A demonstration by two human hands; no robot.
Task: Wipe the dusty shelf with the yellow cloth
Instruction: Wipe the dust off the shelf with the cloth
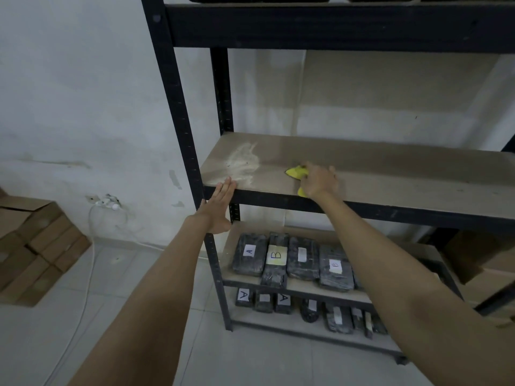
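Observation:
The dusty shelf (390, 174) is a grey-brown board in a black metal rack, at chest height. A pale patch of dust (242, 165) lies on its left end. My right hand (319, 181) grips a bunched yellow cloth (296, 172) and presses it onto the board near the front edge, just right of the dust. Yellow fabric also pokes out under the palm at the front rail. My left hand (220, 206) is flat with straight fingers, fingertips touching the shelf's front left corner beside the black upright.
Black wrapped packages with lettered labels (278, 256) fill the two lower shelves. Cardboard boxes (30, 246) are stacked on the floor at left, more at right (479, 257). A white cable (92, 218) hangs from a wall socket. An upper shelf beam (334, 26) runs overhead.

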